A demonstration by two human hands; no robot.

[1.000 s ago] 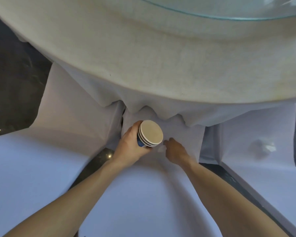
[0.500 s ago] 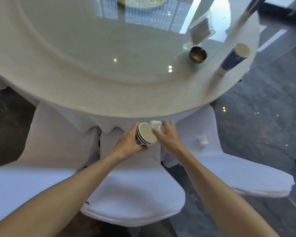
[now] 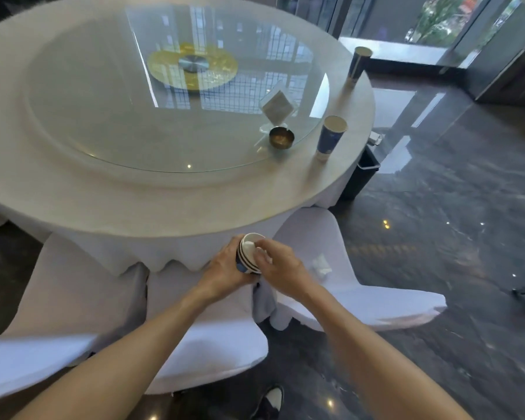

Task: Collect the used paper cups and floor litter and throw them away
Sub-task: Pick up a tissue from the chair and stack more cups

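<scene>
My left hand [image 3: 225, 269] grips a stack of nested blue-and-white paper cups [image 3: 248, 253], mouth tilted toward me, just below the table edge. My right hand [image 3: 281, 266] is at the stack's mouth, fingers pressing a crumpled white tissue [image 3: 249, 246] into the top cup. On the round table's right rim stand a blue paper cup [image 3: 330, 137] and, farther back, a second blue paper cup [image 3: 357, 65]. Another crumpled white tissue [image 3: 321, 266] lies on the seat of the chair at right.
A round table [image 3: 109, 201] with a cream cloth and a glass turntable holds a brass ashtray [image 3: 281, 137] and a card stand [image 3: 278, 107]. White-covered chairs [image 3: 200, 338] stand before me. A dark bin [image 3: 365, 171] sits on the floor behind the table's right side.
My view rose from under the table edge to above the tabletop. My right hand picked a white tissue off the chair and brought it to the mouth of the cup stack.
</scene>
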